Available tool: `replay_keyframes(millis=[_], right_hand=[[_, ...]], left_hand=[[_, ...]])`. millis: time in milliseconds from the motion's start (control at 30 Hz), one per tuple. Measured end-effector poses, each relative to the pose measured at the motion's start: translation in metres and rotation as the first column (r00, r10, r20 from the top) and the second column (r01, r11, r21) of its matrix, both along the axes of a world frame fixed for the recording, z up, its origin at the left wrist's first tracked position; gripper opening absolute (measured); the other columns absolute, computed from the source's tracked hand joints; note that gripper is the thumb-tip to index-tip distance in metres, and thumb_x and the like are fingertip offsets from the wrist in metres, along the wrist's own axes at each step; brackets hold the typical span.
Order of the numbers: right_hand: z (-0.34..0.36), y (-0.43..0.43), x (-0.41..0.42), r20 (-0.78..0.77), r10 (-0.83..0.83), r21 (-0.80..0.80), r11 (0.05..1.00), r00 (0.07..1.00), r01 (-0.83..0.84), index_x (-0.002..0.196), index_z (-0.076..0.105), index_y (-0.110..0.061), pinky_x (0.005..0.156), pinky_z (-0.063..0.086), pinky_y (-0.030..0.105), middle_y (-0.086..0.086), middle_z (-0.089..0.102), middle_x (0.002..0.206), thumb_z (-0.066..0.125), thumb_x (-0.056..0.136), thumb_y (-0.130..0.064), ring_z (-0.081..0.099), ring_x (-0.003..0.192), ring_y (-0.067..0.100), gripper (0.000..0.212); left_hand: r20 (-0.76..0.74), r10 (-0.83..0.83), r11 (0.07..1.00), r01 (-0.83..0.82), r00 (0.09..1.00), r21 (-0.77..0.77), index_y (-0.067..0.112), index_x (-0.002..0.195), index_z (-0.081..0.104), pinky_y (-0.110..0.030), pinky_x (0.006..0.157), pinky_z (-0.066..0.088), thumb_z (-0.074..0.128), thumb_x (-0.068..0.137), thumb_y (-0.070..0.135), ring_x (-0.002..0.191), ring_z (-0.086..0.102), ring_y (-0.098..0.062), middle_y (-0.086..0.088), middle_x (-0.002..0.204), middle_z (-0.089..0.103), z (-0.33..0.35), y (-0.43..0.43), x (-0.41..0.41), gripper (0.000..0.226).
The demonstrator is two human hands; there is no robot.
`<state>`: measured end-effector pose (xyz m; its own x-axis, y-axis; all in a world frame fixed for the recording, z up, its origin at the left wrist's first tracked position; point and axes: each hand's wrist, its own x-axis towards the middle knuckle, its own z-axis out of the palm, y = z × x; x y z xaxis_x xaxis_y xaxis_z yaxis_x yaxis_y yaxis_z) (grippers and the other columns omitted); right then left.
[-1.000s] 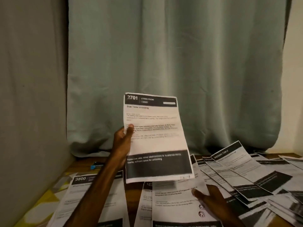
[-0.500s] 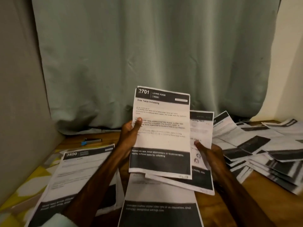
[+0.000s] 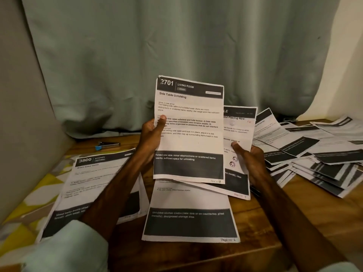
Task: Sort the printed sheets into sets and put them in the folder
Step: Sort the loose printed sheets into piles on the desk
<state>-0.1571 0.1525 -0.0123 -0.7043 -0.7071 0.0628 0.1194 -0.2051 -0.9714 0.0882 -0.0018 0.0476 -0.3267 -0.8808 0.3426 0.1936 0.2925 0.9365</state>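
One head cam, worn by person, looks fwd & down, close over table [image 3: 351, 213] toward curtain [image 3: 176, 36].

left hand [image 3: 150, 134] holding sheet [image 3: 188, 142], perhaps stapler [image 3: 107, 145] behind

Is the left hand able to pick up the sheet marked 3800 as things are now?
Probably not yet: the sheet marked 3800 lies close under that forearm, but the left hand is gripping the sheet marked 2701.
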Motion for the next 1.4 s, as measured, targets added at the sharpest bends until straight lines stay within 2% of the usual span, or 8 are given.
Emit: replay_keyframes(millis=[100, 333, 500, 700, 800, 967, 1133, 1400], right_hand=[[0.0004, 0.0004, 0.0007, 0.000, 0.001, 0.002, 1.000, 1.000, -0.001, 0.106, 0.069, -0.015, 0.054, 0.060, 0.031, 0.003, 0.079, 0.089, 0.074, 0.092, -0.019, 0.077, 0.074, 0.024, 0.016], [0.0019, 0.0009, 0.0025, -0.003, -0.004, 0.004, 1.000, 1.000, 0.004, 0.104, 0.068, -0.016, 0.049, 0.057, 0.027, 0.003, 0.077, 0.090, 0.074, 0.092, -0.020, 0.076, 0.066, 0.019, 0.014], [0.0014, 0.0010, 0.0019, -0.007, -0.007, -0.007, 1.000, 1.000, 0.007, 0.106, 0.069, -0.015, 0.050, 0.057, 0.026, 0.000, 0.077, 0.088, 0.074, 0.092, -0.019, 0.076, 0.067, 0.018, 0.015], [0.0014, 0.0017, 0.0016, -0.026, -0.006, 0.003, 1.000, 1.000, 0.006, 0.106, 0.067, -0.017, 0.050, 0.057, 0.025, 0.003, 0.076, 0.093, 0.074, 0.092, -0.020, 0.076, 0.066, 0.016, 0.016], [0.0012, 0.0027, 0.0019, -0.018, 0.008, -0.014, 1.000, 1.000, -0.009, 0.103, 0.067, -0.018, 0.048, 0.056, 0.024, -0.001, 0.076, 0.088, 0.073, 0.093, -0.019, 0.075, 0.064, 0.015, 0.012], [0.0010, 0.0036, 0.0028, -0.030, 0.025, -0.022, 0.999, 0.999, -0.026, 0.103, 0.068, -0.019, 0.049, 0.057, 0.024, -0.007, 0.077, 0.081, 0.073, 0.093, -0.020, 0.076, 0.067, 0.015, 0.012], [-0.0011, 0.0031, 0.0016, -0.037, 0.040, -0.027, 0.999, 0.999, -0.041, 0.106, 0.070, -0.016, 0.057, 0.061, 0.030, 0.002, 0.079, 0.093, 0.076, 0.091, -0.021, 0.078, 0.078, 0.023, 0.017], [-0.0008, 0.0028, 0.0014, -0.047, -0.009, -0.011, 1.000, 0.999, 0.008, 0.105, 0.071, -0.012, 0.053, 0.058, 0.026, 0.003, 0.079, 0.090, 0.078, 0.089, -0.021, 0.077, 0.072, 0.020, 0.020]], left_hand=[[-0.007, -0.006, 1.000, 0.006, 1.000, 0.010, 0.022, 0.117, 0.067, -0.036, 0.083, 0.062, 0.054, 0.105, 0.035, 0.096, 0.076, -0.020, 0.003, 0.108, 0.077, -0.0008, 0.0004, 0.0002, 0.022], [0.009, -0.025, 0.999, 0.024, 1.000, 0.020, 0.021, 0.119, 0.066, -0.044, 0.088, 0.061, 0.054, 0.104, 0.036, 0.099, 0.075, -0.025, -0.004, 0.117, 0.075, -0.0031, 0.0006, -0.0002, 0.025], [0.005, -0.024, 1.000, 0.023, 1.000, 0.016, 0.022, 0.114, 0.066, -0.036, 0.081, 0.063, 0.053, 0.105, 0.033, 0.096, 0.076, -0.023, -0.003, 0.112, 0.076, -0.0037, 0.0028, -0.0016, 0.020], [-0.002, -0.021, 0.999, 0.021, 1.000, 0.032, 0.015, 0.123, 0.066, -0.039, 0.084, 0.062, 0.054, 0.104, 0.035, 0.098, 0.076, -0.024, -0.004, 0.114, 0.076, -0.0066, 0.0006, -0.0013, 0.029], [0.009, -0.002, 0.999, 0.002, 1.000, 0.032, 0.020, 0.117, 0.066, -0.033, 0.077, 0.063, 0.053, 0.105, 0.035, 0.092, 0.077, -0.019, 0.001, 0.108, 0.076, -0.0057, 0.0011, -0.0014, 0.023], [0.037, 0.023, 0.999, -0.024, 0.999, 0.032, 0.020, 0.119, 0.065, -0.031, 0.075, 0.063, 0.053, 0.105, 0.037, 0.090, 0.077, -0.018, 0.001, 0.109, 0.076, -0.0054, 0.0001, -0.0001, 0.026], [0.064, 0.025, 1.000, -0.026, 0.998, 0.014, 0.023, 0.114, 0.065, -0.027, 0.070, 0.062, 0.052, 0.105, 0.037, 0.086, 0.077, -0.014, 0.007, 0.103, 0.075, -0.0066, 0.0004, -0.0007, 0.021], [0.080, 0.030, 0.999, -0.032, 0.996, 0.022, 0.025, 0.108, 0.065, -0.027, 0.070, 0.062, 0.052, 0.105, 0.035, 0.085, 0.077, -0.013, 0.006, 0.104, 0.074, -0.0072, 0.0034, -0.0007, 0.017]])
